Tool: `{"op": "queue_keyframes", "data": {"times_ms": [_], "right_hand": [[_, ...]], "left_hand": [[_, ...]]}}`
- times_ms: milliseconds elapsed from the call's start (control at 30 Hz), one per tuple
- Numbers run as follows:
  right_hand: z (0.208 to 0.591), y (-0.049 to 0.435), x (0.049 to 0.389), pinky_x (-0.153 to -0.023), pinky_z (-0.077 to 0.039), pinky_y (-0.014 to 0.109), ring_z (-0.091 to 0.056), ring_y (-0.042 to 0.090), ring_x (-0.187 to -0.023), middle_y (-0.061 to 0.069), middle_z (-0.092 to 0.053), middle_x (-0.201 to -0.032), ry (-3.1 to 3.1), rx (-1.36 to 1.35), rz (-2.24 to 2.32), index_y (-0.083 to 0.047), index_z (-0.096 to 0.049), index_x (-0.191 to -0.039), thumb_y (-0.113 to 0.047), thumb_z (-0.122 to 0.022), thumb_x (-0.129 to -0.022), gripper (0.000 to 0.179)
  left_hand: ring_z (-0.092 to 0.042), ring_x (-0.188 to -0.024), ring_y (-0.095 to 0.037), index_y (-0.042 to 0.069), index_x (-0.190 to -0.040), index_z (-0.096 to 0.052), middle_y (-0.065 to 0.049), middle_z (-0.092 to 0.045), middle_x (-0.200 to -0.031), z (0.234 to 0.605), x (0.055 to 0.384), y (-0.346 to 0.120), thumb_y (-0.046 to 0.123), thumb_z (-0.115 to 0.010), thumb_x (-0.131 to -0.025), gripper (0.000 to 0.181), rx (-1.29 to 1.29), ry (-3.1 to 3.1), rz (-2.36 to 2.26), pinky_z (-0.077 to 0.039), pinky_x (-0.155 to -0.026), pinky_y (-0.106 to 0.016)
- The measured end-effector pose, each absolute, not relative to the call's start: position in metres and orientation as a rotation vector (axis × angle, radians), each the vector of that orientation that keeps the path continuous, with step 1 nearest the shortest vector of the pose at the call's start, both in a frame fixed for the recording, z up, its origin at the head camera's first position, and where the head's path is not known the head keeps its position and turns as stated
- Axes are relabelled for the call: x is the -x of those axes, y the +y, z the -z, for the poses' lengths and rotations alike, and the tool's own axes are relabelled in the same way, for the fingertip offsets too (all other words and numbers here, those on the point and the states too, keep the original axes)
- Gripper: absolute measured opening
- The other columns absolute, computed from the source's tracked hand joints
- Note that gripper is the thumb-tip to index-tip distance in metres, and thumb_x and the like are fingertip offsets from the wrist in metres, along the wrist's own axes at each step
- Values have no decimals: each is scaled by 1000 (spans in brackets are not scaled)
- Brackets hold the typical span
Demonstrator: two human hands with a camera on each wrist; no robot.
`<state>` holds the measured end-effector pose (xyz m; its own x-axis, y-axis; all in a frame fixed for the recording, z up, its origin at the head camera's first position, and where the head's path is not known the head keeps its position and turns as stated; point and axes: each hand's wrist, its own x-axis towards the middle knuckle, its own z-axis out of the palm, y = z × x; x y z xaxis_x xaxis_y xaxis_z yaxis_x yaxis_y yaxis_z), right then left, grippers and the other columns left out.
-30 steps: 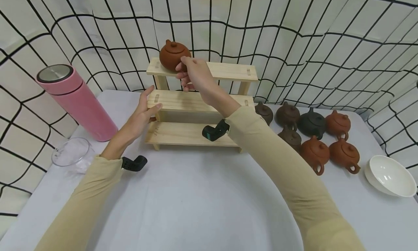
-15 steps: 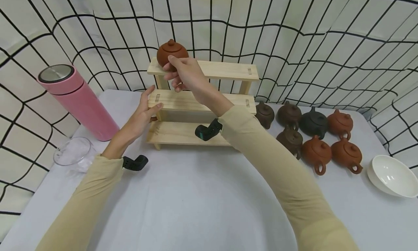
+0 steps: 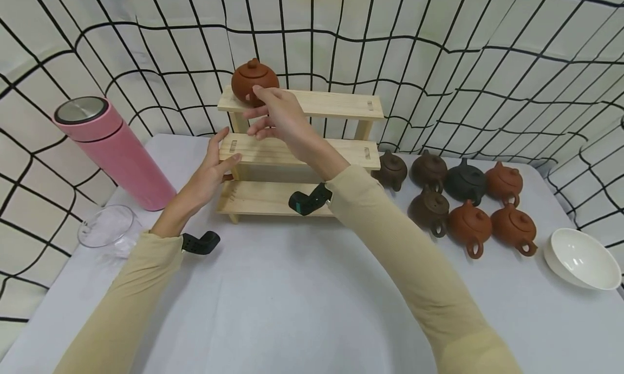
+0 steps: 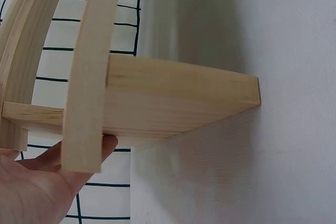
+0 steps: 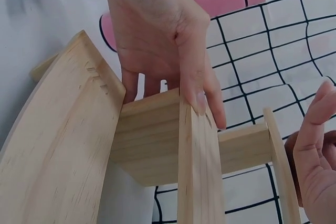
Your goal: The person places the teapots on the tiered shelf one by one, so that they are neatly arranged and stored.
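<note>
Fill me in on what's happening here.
A person is working at a wooden stand with both hands. The left hand grips the left end of its middle shelf. The right hand is at a reddish-brown teapot on the left end of the top shelf, fingers loosely extended; whether it touches the pot is hard to tell. Seven more teapots are on the table to the right, near a white bowl. A pink flask stands on the left.

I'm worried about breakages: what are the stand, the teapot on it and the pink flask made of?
Stand: wood, apparently unvarnished; pale grain shows.
Teapot: probably unglazed clay, given its matte brown surface.
Flask: perhaps painted metal; smooth pink body, silvery lid top.
</note>
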<state>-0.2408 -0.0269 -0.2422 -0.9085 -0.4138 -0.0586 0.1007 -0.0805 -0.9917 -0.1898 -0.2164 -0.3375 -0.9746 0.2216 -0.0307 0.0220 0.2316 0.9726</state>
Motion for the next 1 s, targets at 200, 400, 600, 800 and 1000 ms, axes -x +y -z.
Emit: {"op": "queue_keyframes", "data": {"times_ms": [200,400,600,800,1000], "right_hand": [[243,-9,235,-61,-53,25,-64,20,-66,15,-67,-104,1870,336,2061,-5,-47,-148,-28,-42,-115,40],[240,16,221,-62,-53,26,-63,19,-67,14,-66,-104,1900,402,2053,-5,-50,-145,-29,-44,-115,39],[231,45,199,-62,-49,27,-61,20,-71,13,-65,-107,1980,521,1969,-6,-53,-143,-29,-45,-114,37],[233,76,173,-61,-50,28,-61,21,-73,14,-64,-107,2109,607,1852,-7,-55,-140,-24,-45,-113,33],[268,116,146,-59,-50,27,-61,20,-71,17,-63,-106,2157,604,1755,-1,-53,-137,-18,-44,-113,31]], "left_hand": [[-20,-152,-40,15,-165,17,-21,1,-171,339,191,-216,24,-38,-113,76,-240,2331,-1846,-24,-119,-66],[-18,-153,-39,16,-165,17,-21,2,-172,341,191,-216,24,-38,-112,76,-249,2341,-1842,-25,-118,-66],[-18,-152,-41,15,-165,17,-23,3,-171,340,191,-216,23,-37,-113,76,-263,2351,-1839,-25,-118,-67],[-19,-151,-40,14,-165,17,-22,2,-171,339,192,-215,21,-37,-113,75,-264,2345,-1838,-26,-118,-67],[-23,-151,-39,15,-165,17,-22,-2,-171,338,192,-217,23,-38,-113,77,-247,2331,-1827,-27,-118,-64]]}}
